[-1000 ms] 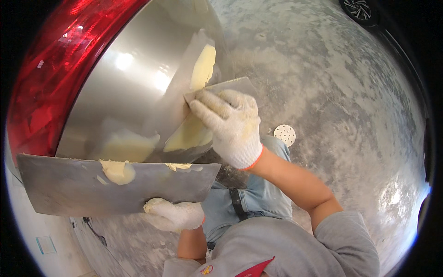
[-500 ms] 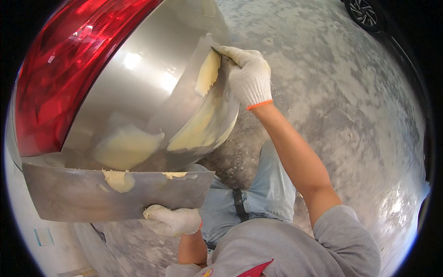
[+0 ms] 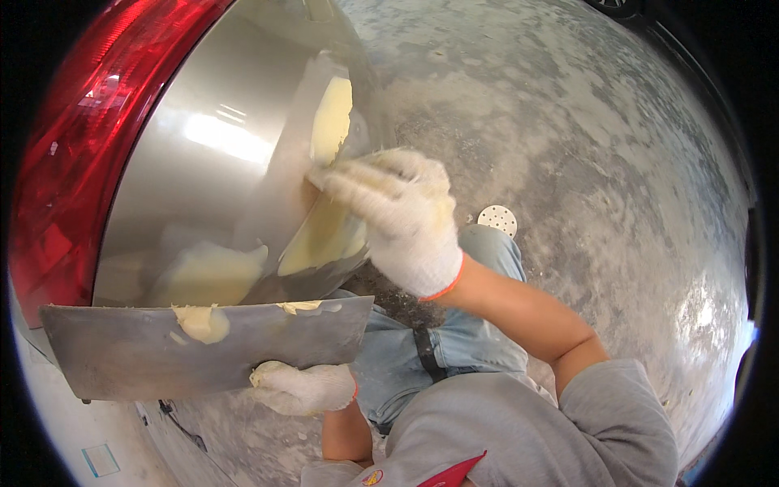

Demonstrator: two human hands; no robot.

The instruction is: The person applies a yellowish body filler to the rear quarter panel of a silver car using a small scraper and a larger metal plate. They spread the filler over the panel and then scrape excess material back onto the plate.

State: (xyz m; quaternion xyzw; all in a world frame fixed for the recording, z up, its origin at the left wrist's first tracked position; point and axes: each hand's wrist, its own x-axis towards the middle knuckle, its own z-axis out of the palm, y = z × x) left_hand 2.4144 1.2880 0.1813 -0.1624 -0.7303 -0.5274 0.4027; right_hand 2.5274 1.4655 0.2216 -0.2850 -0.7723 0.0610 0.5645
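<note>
My left hand (image 3: 302, 388), in a white knitted glove, grips the near edge of a wide grey metal plate (image 3: 251, 349). Cream-yellow putty (image 3: 203, 322) sits along the plate's far edge. My right hand (image 3: 398, 223), gloved too and blurred, is closed at the curved corner of a silver-beige car body panel (image 3: 195, 187). A corner of a thin putty spreader (image 3: 315, 177) shows at its fingertips; the glove hides most of it. Yellow filler patches lie on the panel: an upper strip (image 3: 332, 122), a streak (image 3: 320, 239) under my right hand, and a broad patch (image 3: 211, 274) near the plate.
A red tail light (image 3: 89, 122) borders the panel on the left. Grey, dusty floor (image 3: 584, 211) spreads to the right, with part of a dark car (image 3: 673, 49) at the upper right. The perforated white toe of a shoe (image 3: 497, 219) shows beyond my knee.
My right hand has moved down along the panel's corner, from the top of the upper strip to below it. The left hand still holds the plate; the view has shifted slightly.
</note>
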